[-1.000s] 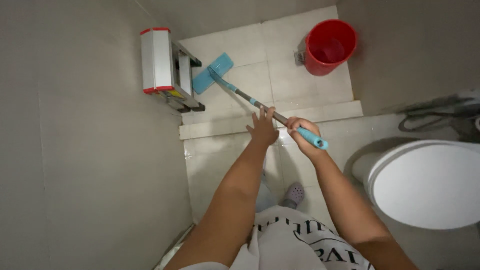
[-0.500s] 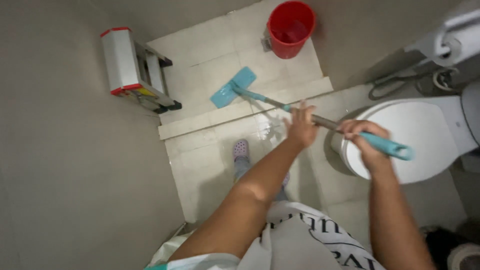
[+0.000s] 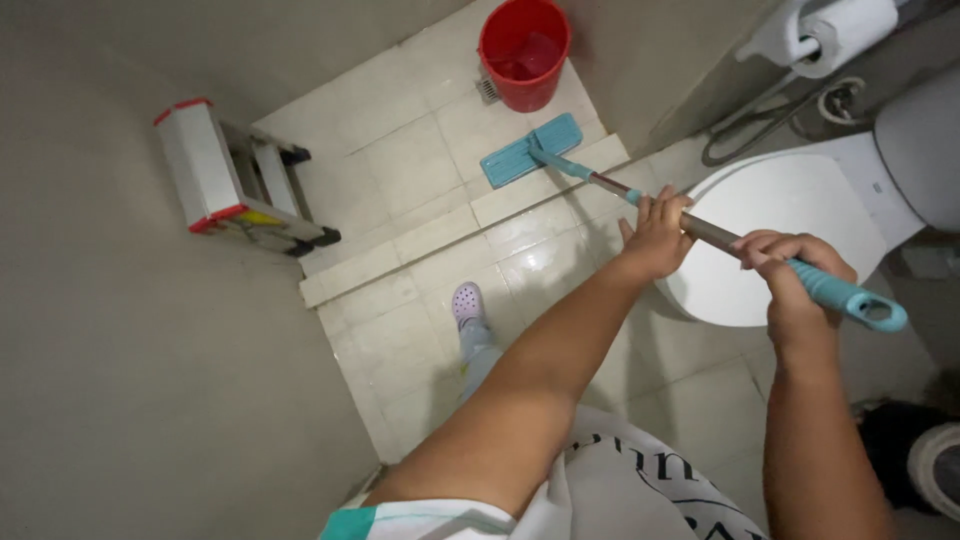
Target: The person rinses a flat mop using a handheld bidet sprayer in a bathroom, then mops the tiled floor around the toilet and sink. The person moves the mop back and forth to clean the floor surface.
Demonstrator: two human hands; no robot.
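I hold a flat mop with both hands. My left hand wraps the metal shaft partway down. My right hand grips the teal handle near its end. The teal mop head lies flat on the pale floor tiles, just beyond a low tiled step. A red bucket stands on the floor right behind the mop head. My foot in a lilac clog rests on the nearer tiles.
A closed white toilet sits right under the mop shaft, with a toilet-paper roll on the wall above. A folded step stool with red trim lies at the left. Grey walls close in on the left. A hose coils beside the toilet.
The view has swung left and down, so the toilet sits more in frame. The mop head stays near the step and bucket; both hands keep their grip.
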